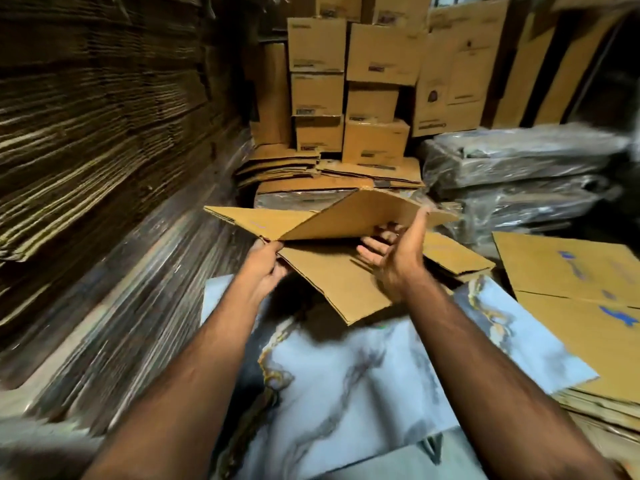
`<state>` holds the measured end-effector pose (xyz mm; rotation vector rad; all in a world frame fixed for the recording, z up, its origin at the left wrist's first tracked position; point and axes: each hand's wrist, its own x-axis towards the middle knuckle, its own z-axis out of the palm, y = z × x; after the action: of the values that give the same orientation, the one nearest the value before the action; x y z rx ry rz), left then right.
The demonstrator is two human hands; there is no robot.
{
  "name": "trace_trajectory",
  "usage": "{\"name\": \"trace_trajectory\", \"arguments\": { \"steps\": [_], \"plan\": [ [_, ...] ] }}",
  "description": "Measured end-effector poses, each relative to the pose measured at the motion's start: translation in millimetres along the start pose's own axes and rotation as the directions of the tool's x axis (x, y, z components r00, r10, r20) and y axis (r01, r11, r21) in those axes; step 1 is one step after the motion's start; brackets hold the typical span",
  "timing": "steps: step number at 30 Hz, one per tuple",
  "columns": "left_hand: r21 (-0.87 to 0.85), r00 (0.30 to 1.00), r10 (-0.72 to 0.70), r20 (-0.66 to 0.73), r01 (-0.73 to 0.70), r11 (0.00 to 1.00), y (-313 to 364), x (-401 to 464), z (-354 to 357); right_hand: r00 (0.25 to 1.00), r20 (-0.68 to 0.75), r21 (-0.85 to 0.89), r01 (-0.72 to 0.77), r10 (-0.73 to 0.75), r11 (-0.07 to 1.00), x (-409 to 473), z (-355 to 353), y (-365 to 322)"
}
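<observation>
Head view: a cardboard box [332,275] is gripped at its folded corner by the left hand [268,268]; its upper panel [353,216] is touched by the right hand [394,259], fingers spread wide.

You are in a storeroom for packaging and tiles. Closed cartons [375,53] stand stacked against the far wall. Flattened cardboard [90,133] is piled high on your left. Plastic-wrapped bundles [519,168] lie on the right, and marble-patterned tiles [346,382] lie below you.
</observation>
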<state>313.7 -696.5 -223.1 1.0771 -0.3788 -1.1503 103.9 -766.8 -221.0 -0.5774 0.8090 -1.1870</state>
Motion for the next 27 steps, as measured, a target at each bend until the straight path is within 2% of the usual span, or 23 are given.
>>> {"name": "trace_trajectory", "arguments": {
  "steps": [3, 9, 11, 14, 16, 17, 18, 19, 21, 22, 23, 24, 26, 27],
  "plan": [
    [0.015, 0.997, -0.055, 0.049, 0.054, 0.998, -22.1, -2.9, -10.6, 0.998, -0.023, -0.139, -0.063, 0.061, 0.988, -12.3, -12.9, -15.1],
    [-0.067, 0.929, -0.272, 0.252, 0.297, 0.953, -38.3, -11.2, -38.0, 0.971, -0.223, -0.145, -0.121, 0.087, 0.982, -31.2, -49.8, -8.8],
    [-0.027, 0.922, -0.312, 0.229, 0.326, 0.945, -45.4, -7.8, -38.8, 0.96, -0.272, -0.202, -0.131, 0.073, 0.971, -39.3, -60.9, 2.2],
    [-0.012, 0.943, -0.329, 0.054, 0.33, 0.944, -57.9, 8.2, -39.5, 0.944, -0.327, -0.255, -0.121, 0.032, 0.959, -44.6, -68.2, 18.1],
    [0.057, 0.939, -0.343, 0.008, 0.342, 0.938, -65.8, 12.7, -37.7, 0.932, -0.362, -0.338, -0.132, 0.001, 0.932, -44.9, -71.7, 22.0],
    [0.078, 0.933, -0.359, 0.027, 0.356, 0.931, -67.9, 9.6, -34.2, 0.911, -0.408, -0.462, -0.145, -0.064, 0.875, -47.6, -72.7, 20.7],
    [0.09, 0.929, -0.367, 0.039, 0.363, 0.928, -68.4, 3.6, -30.4, 0.878, -0.442, -0.626, -0.155, -0.184, 0.764, -49.7, -75.2, 18.1],
    [0.096, 0.931, -0.362, 0.045, 0.357, 0.929, -70.1, 0.4, -26.6, 0.835, -0.429, -0.789, -0.161, -0.344, 0.593, -53.9, -77.5, 14.2],
    [0.105, 0.937, -0.344, 0.053, 0.337, 0.935, -72.5, -6.1, -18.9, 0.734, -0.22, -0.961, -0.05, -0.642, 0.272, -69.7, -70.6, 5.0],
    [0.105, 0.938, -0.342, 0.065, 0.334, 0.937, -74.8, -8.4, -16.8, 0.69, -0.081, -0.985, 0.053, -0.719, 0.161, -78.1, -62.2, 1.1],
    [0.102, 0.935, -0.346, 0.075, 0.338, 0.936, -79.1, -11.1, -14.4, 0.675, 0.063, -0.985, 0.162, -0.736, 0.064, -83.1, -52.7, -2.1],
    [0.097, 0.931, -0.354, 0.089, 0.345, 0.933, -82.2, -16.6, -11.4, 0.697, 0.208, -0.966, 0.257, -0.686, -0.031, -87.3, -43.1, -4.1],
    [0.087, 0.919, -0.375, 0.12, 0.367, 0.926, -89.7, -26.5, -2.5, 0.811, 0.42, -0.907, 0.356, -0.407, -0.226, -94.2, -24.6, -1.3],
    [0.083, 0.91, -0.39, 0.141, 0.382, 0.92, -92.2, -32.9, 3.2, 0.87, 0.444, -0.871, 0.362, -0.216, -0.331, -97.6, -18.4, 3.7]
  ]
}}
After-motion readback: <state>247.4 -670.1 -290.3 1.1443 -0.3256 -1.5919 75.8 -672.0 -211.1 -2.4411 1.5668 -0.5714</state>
